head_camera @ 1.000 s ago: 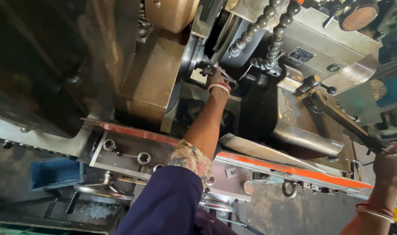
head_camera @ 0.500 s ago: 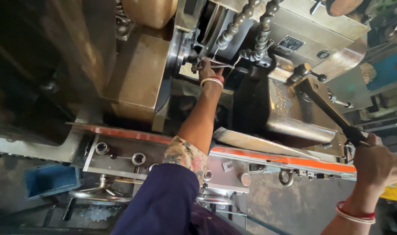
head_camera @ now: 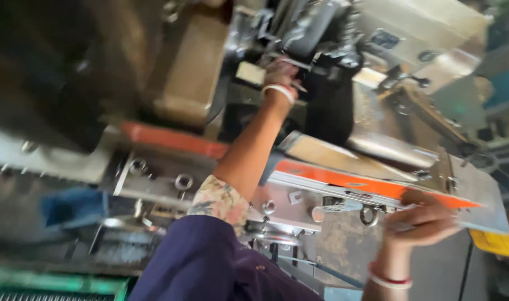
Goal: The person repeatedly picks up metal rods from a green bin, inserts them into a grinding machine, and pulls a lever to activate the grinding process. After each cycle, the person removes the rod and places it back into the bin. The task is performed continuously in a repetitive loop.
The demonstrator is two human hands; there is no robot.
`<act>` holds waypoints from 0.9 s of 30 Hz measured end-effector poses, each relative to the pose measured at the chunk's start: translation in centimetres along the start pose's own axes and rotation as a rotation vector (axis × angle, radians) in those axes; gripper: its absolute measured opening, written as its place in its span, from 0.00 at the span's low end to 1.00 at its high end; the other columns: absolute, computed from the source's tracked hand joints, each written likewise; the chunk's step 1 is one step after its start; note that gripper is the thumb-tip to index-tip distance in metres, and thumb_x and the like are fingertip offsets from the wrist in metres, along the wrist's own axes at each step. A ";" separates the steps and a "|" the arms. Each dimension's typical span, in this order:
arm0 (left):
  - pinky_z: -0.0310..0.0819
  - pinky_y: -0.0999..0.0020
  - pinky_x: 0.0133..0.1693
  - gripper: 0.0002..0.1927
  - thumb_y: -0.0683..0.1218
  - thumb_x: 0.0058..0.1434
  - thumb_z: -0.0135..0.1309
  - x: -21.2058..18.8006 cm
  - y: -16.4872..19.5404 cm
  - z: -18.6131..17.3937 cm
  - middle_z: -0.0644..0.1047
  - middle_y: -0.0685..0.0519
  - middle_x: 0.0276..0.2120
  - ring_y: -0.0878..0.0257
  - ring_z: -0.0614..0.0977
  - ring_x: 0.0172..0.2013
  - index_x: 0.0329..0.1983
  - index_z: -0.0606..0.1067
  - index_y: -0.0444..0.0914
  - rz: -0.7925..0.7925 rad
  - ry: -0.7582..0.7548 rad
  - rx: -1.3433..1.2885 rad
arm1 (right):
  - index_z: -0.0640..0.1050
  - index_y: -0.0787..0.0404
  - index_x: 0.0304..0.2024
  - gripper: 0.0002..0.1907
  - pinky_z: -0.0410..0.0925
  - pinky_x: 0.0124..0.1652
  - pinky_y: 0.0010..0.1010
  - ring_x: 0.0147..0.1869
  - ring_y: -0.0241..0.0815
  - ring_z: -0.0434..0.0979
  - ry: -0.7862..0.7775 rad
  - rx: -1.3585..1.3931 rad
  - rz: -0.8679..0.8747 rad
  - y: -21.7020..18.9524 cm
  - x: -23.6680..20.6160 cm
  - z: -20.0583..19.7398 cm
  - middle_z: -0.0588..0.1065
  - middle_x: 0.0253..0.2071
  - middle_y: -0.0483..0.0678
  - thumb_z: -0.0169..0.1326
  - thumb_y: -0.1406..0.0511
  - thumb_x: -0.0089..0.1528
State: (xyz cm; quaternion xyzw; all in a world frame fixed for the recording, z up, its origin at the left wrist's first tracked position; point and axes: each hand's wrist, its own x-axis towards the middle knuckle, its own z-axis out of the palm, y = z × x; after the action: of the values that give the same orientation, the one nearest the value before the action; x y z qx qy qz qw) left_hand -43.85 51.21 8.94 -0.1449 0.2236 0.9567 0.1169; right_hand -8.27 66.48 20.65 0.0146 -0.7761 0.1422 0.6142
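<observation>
Head view, motion-blurred, 2 hands in shot. Nearest: dark purple sleeve with floral cuff (head_camera: 218,200) running up the left arm. Right hand (head_camera: 419,220) sits low right, red-and-white bangles at the wrist, fingers curled against the front edge of the flat steel machine bed with the orange strip (head_camera: 349,179); blur hides whether it grips anything, so I cannot tell. Just left of that hand: a small metal ring eye (head_camera: 369,216) on the bed face, plus a round silver knob (head_camera: 317,214). Further left on the same face, 2 hex nuts (head_camera: 183,181) side by side. Blue plastic bin (head_camera: 73,207) below left, green crate edge (head_camera: 54,284) at the bottom corner.

Far: left hand (head_camera: 280,72) reaches deep into the machine, white bangle on the wrist, fingers closed around a thin metal rod-like part (head_camera: 292,63) (shape too smeared to name) beside the dark black block (head_camera: 331,106). Tan machine housing (head_camera: 190,67) stands left of that hand.
</observation>
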 end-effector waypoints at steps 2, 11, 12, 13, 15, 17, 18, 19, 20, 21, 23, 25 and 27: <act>0.69 0.61 0.31 0.18 0.45 0.60 0.55 -4.7 1.4 0.0 0.80 0.58 0.38 0.65 0.78 0.34 0.54 0.78 0.46 0.073 -0.192 0.222 | 0.76 0.57 0.45 0.17 0.67 0.46 0.49 0.45 0.57 0.77 -0.823 -0.369 0.091 -6.5 -4.4 0.8 0.76 0.40 0.56 0.49 0.51 0.70; 0.78 0.64 0.37 0.28 0.67 0.58 0.62 -29.4 20.7 -10.1 0.83 0.50 0.33 0.59 0.85 0.34 0.45 0.77 0.41 0.796 -0.059 1.241 | 0.71 0.61 0.58 0.27 0.72 0.41 0.47 0.45 0.62 0.79 -1.586 0.727 -0.132 -25.5 -26.3 20.9 0.75 0.49 0.66 0.59 0.63 0.58; 0.80 0.63 0.38 0.29 0.67 0.57 0.61 -31.6 22.7 -12.9 0.84 0.50 0.36 0.58 0.86 0.36 0.47 0.74 0.41 0.930 0.004 1.202 | 0.71 0.61 0.59 0.28 0.73 0.41 0.46 0.45 0.62 0.79 -1.628 0.755 -0.022 -27.4 -27.5 22.9 0.77 0.46 0.64 0.60 0.64 0.57; 0.79 0.62 0.39 0.26 0.65 0.61 0.58 -33.5 24.5 -15.8 0.83 0.49 0.36 0.57 0.86 0.37 0.48 0.73 0.41 0.900 0.103 1.225 | 0.71 0.60 0.59 0.29 0.73 0.42 0.45 0.45 0.61 0.80 -1.658 0.749 0.085 -28.9 -28.5 24.0 0.78 0.44 0.62 0.61 0.65 0.56; 0.78 0.59 0.41 0.19 0.59 0.67 0.52 -37.2 27.2 -22.3 0.82 0.47 0.36 0.55 0.85 0.38 0.50 0.72 0.42 0.871 0.274 1.224 | 0.70 0.60 0.61 0.37 0.74 0.40 0.45 0.40 0.61 0.82 -1.708 0.628 0.280 -31.7 -29.7 24.0 0.80 0.39 0.61 0.63 0.68 0.48; 0.76 0.59 0.44 0.13 0.53 0.72 0.49 -40.6 29.2 -28.9 0.80 0.46 0.38 0.53 0.83 0.39 0.51 0.73 0.41 0.910 0.439 1.220 | 0.63 0.68 0.64 0.47 0.70 0.39 0.44 0.39 0.62 0.79 -1.603 0.575 -0.031 -33.6 -31.9 22.9 0.77 0.36 0.64 0.68 0.70 0.44; 0.75 0.60 0.45 0.11 0.51 0.74 0.47 -41.9 29.7 -31.9 0.80 0.45 0.39 0.53 0.81 0.41 0.51 0.73 0.40 0.944 0.530 1.224 | 0.65 0.69 0.63 0.42 0.70 0.39 0.44 0.39 0.61 0.79 -1.600 0.526 -0.144 -33.8 -32.5 22.5 0.78 0.36 0.64 0.66 0.70 0.48; 0.74 0.63 0.42 0.11 0.51 0.73 0.48 -43.3 30.0 -34.8 0.79 0.48 0.35 0.58 0.81 0.37 0.47 0.74 0.38 0.984 0.570 1.164 | 0.67 0.70 0.63 0.38 0.70 0.39 0.44 0.38 0.61 0.80 -1.592 0.474 -0.259 -34.2 -32.6 21.9 0.78 0.36 0.63 0.64 0.70 0.51; 0.74 0.66 0.38 0.12 0.51 0.72 0.49 -44.5 29.8 -37.2 0.78 0.51 0.31 0.63 0.80 0.33 0.43 0.75 0.37 1.019 0.605 1.102 | 0.68 0.71 0.63 0.34 0.70 0.38 0.44 0.38 0.60 0.80 -1.580 0.415 -0.370 -34.8 -32.6 21.2 0.79 0.36 0.62 0.62 0.70 0.55; 0.70 0.67 0.34 0.13 0.51 0.70 0.53 -45.3 29.4 -39.2 0.76 0.53 0.27 0.65 0.76 0.30 0.37 0.76 0.36 0.951 0.680 1.002 | 0.73 0.68 0.56 0.24 0.70 0.38 0.41 0.37 0.55 0.81 -1.671 0.511 -0.309 -35.9 -32.7 20.7 0.79 0.34 0.59 0.62 0.65 0.59; 0.61 0.69 0.26 0.18 0.53 0.66 0.60 -47.0 28.8 -42.3 0.71 0.56 0.19 0.70 0.69 0.23 0.26 0.77 0.35 0.824 0.810 0.796 | 0.83 0.64 0.40 0.16 0.70 0.37 0.34 0.35 0.46 0.81 -1.841 0.705 -0.181 -38.7 -32.4 19.3 0.80 0.31 0.53 0.62 0.56 0.67; 0.55 0.70 0.22 0.20 0.53 0.63 0.62 -48.6 28.3 -44.1 0.69 0.60 0.16 0.72 0.66 0.19 0.22 0.75 0.35 0.752 0.828 0.608 | 0.80 0.65 0.39 0.17 0.65 0.32 0.29 0.33 0.37 0.73 -1.662 1.097 0.034 -42.9 -32.5 16.8 0.75 0.29 0.46 0.53 0.57 0.71; 0.53 0.71 0.21 0.21 0.52 0.62 0.64 -50.1 28.2 -44.8 0.67 0.62 0.16 0.73 0.64 0.18 0.21 0.74 0.34 0.763 0.836 0.537 | 0.76 0.64 0.37 0.18 0.58 0.28 0.25 0.29 0.30 0.64 -1.623 1.375 0.303 -46.4 -32.2 14.0 0.69 0.26 0.40 0.48 0.57 0.74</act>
State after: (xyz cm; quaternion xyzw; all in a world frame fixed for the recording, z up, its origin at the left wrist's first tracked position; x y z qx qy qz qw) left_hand 4.72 -2.08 -1.91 -0.3824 0.5192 0.7039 -0.2980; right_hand -4.53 13.75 -3.65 0.3508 -0.6994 0.5710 -0.2486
